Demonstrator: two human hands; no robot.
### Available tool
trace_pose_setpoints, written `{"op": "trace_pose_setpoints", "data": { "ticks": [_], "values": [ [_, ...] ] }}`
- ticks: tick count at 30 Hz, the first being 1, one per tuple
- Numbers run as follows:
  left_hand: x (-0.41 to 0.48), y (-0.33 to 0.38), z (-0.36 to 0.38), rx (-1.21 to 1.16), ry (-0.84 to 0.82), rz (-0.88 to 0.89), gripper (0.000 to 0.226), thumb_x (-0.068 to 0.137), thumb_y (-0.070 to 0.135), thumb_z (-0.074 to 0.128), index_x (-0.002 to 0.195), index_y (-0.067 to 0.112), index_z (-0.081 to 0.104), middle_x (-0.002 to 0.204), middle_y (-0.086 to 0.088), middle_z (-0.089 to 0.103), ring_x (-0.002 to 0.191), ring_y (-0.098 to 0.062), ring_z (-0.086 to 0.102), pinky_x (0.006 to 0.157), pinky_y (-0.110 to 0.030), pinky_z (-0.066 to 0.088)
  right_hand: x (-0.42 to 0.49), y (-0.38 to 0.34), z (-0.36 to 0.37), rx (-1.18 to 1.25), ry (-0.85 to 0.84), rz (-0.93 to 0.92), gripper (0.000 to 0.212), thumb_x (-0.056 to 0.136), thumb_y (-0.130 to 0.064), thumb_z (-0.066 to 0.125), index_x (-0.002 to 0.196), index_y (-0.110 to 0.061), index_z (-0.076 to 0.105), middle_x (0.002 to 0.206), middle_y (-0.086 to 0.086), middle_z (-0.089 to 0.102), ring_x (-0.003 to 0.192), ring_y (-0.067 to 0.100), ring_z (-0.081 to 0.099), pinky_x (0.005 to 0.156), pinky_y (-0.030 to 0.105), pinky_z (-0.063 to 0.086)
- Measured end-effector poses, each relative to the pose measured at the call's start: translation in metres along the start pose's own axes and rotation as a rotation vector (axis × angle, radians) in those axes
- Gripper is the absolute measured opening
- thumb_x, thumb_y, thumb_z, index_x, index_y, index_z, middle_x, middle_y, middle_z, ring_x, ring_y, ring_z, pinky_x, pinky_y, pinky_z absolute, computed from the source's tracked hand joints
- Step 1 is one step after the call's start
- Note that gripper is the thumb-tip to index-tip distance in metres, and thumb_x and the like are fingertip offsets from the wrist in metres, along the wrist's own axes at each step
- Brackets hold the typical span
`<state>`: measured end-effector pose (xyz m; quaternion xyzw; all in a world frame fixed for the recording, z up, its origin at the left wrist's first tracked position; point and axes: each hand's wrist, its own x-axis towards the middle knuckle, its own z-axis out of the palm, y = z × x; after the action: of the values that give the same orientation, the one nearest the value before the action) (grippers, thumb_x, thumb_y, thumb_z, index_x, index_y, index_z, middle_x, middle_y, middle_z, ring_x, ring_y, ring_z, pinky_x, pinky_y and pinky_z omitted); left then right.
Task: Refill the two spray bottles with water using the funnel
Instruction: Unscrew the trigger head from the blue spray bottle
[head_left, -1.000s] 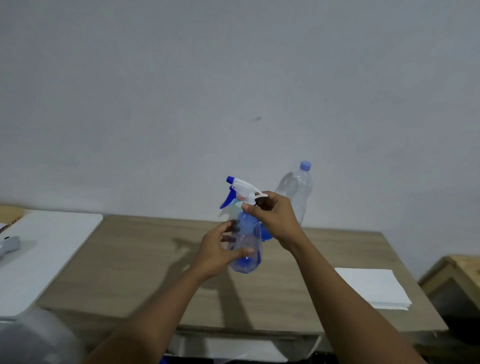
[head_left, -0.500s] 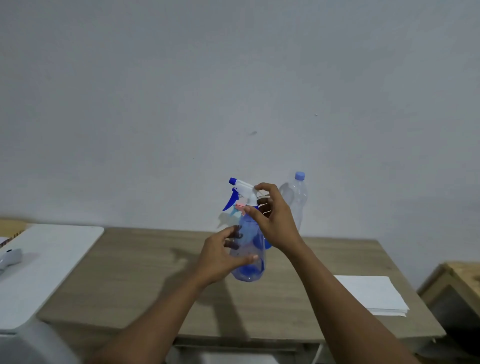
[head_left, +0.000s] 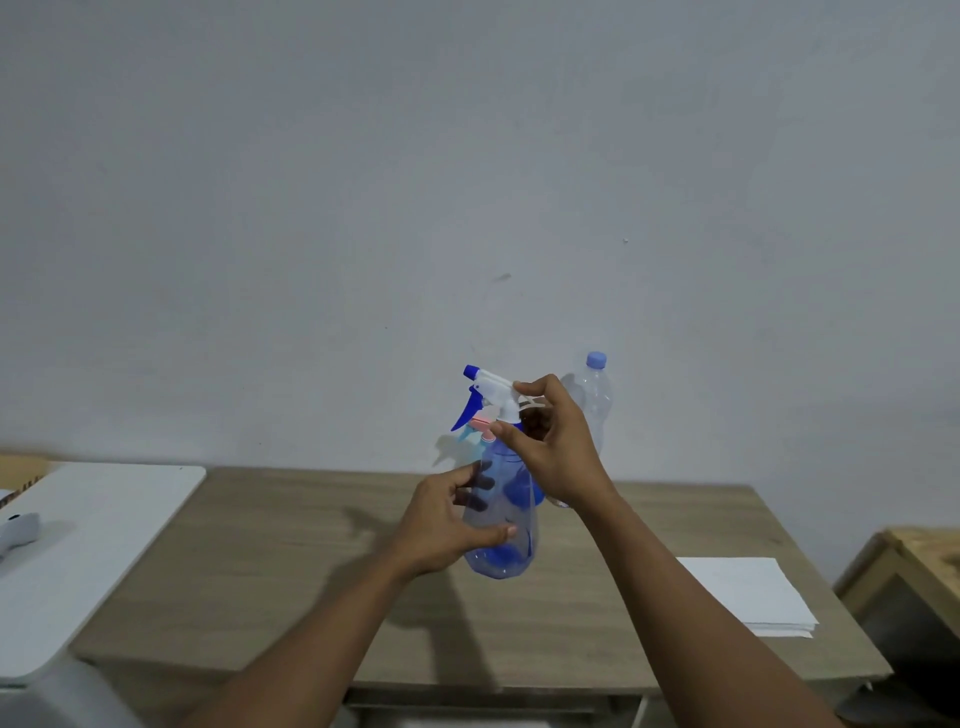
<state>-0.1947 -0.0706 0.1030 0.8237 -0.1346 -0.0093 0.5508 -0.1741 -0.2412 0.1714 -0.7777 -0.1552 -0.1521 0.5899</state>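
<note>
Currently, the clear blue-tinted plastic spray bottle (head_left: 501, 525) is held upright in front of the person, apparently clear of the light wooden surface (head_left: 270, 571). The left hand (head_left: 447, 519) wraps the bottle body, thumb in front and fingers behind, which braces it against rotation. The right hand (head_left: 558, 452) pinches the base of the white spray head with blue nozzle and trigger (head_left: 493, 392) at the neck collar. This grip suits unscrewing, judged to be the step in hand, since the neck must be open before a funnel can be seated. Both hands are therefore clamped on the one bottle, one low and one high.

Behind it, a pink and pale-blue trigger head (head_left: 475, 428) shows, probably the second spray bottle, mostly hidden. A clear plastic water bottle with a blue cap (head_left: 596, 395) stands at the wall, near to hand as the supply. The funnel cannot be identified with certainty. A stack of white paper (head_left: 743, 592) lies to the right, well apart.
</note>
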Motion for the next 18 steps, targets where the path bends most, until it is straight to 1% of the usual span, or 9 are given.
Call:
{"op": "trace_pose_setpoints", "data": {
  "ticks": [2, 5, 7, 9, 11, 14, 15, 18],
  "values": [
    [0.001, -0.001, -0.001, -0.001, -0.012, 0.006, 0.086, 0.062, 0.039, 0.092, 0.138, 0.022, 0.055, 0.117, 0.011, 0.068, 0.104, -0.012, 0.066, 0.086, -0.033, 0.061, -0.002, 0.000, -0.001, -0.018, 0.012, -0.014, 0.039, 0.085, -0.027, 0.080, 0.110, -0.032, 0.051, 0.088, 0.010, 0.071, 0.083, 0.029, 0.070, 0.076, 0.044, 0.060],
    [0.004, -0.002, -0.004, 0.013, -0.032, 0.010, 0.083, 0.061, 0.039, 0.091, 0.136, 0.024, 0.057, 0.117, 0.009, 0.069, 0.104, -0.014, 0.067, 0.086, -0.036, 0.061, -0.005, -0.002, -0.001, -0.077, 0.005, -0.051, 0.039, 0.090, -0.025, 0.075, 0.120, -0.032, 0.051, 0.085, 0.009, 0.068, 0.075, 0.022, 0.065, 0.068, 0.032, 0.058],
    [0.006, -0.002, -0.005, 0.032, -0.041, 0.024, 0.081, 0.061, 0.040, 0.091, 0.134, 0.025, 0.058, 0.117, 0.009, 0.069, 0.103, -0.016, 0.067, 0.087, -0.038, 0.060, -0.007, -0.004, -0.001, -0.101, -0.004, -0.082, 0.025, 0.093, -0.021, 0.071, 0.114, -0.028, 0.058, 0.090, 0.001, 0.067, 0.074, 0.011, 0.062, 0.067, 0.024, 0.054],
    [0.006, -0.002, -0.005, 0.034, -0.033, 0.033, 0.081, 0.060, 0.040, 0.090, 0.134, 0.025, 0.058, 0.117, 0.009, 0.069, 0.104, -0.016, 0.067, 0.087, -0.036, 0.060, -0.007, -0.004, -0.001, -0.116, 0.015, -0.106, 0.017, 0.092, -0.018, 0.071, 0.106, -0.026, 0.066, 0.099, -0.003, 0.069, 0.076, 0.008, 0.060, 0.069, 0.020, 0.051],
    [0.005, -0.001, -0.005, 0.041, -0.025, 0.037, 0.083, 0.061, 0.040, 0.090, 0.136, 0.025, 0.057, 0.117, 0.011, 0.069, 0.105, -0.013, 0.066, 0.087, -0.033, 0.060, -0.007, -0.006, -0.001, -0.076, 0.023, -0.061, 0.020, 0.088, -0.017, 0.075, 0.105, -0.025, 0.071, 0.102, -0.002, 0.070, 0.078, 0.012, 0.061, 0.071, 0.020, 0.054],
    [0.004, 0.001, -0.006, 0.054, -0.032, 0.044, 0.084, 0.062, 0.038, 0.090, 0.137, 0.026, 0.055, 0.117, 0.012, 0.068, 0.106, -0.011, 0.065, 0.087, -0.030, 0.060, -0.005, -0.010, -0.004, -0.003, 0.021, 0.001, 0.019, 0.085, -0.015, 0.077, 0.100, -0.026, 0.073, 0.098, -0.001, 0.073, 0.089, 0.018, 0.067, 0.077, 0.025, 0.060],
    [0.005, 0.002, -0.007, 0.053, -0.036, 0.043, 0.084, 0.062, 0.038, 0.090, 0.137, 0.026, 0.055, 0.117, 0.012, 0.068, 0.106, -0.011, 0.065, 0.087, -0.030, 0.060, -0.005, -0.012, -0.005, 0.010, 0.017, 0.008, 0.019, 0.084, -0.014, 0.077, 0.098, -0.027, 0.073, 0.097, -0.002, 0.073, 0.090, 0.019, 0.067, 0.077, 0.024, 0.060],
    [0.005, 0.003, -0.008, 0.052, -0.051, 0.038, 0.082, 0.061, 0.036, 0.091, 0.135, 0.028, 0.057, 0.117, 0.012, 0.068, 0.105, -0.012, 0.065, 0.086, -0.031, 0.060, -0.006, -0.014, -0.009, 0.012, -0.001, 0.025, 0.020, 0.084, -0.015, 0.077, 0.103, -0.023, 0.074, 0.099, -0.005, 0.072, 0.091, 0.015, 0.069, 0.078, 0.020, 0.059]
  ]
}}
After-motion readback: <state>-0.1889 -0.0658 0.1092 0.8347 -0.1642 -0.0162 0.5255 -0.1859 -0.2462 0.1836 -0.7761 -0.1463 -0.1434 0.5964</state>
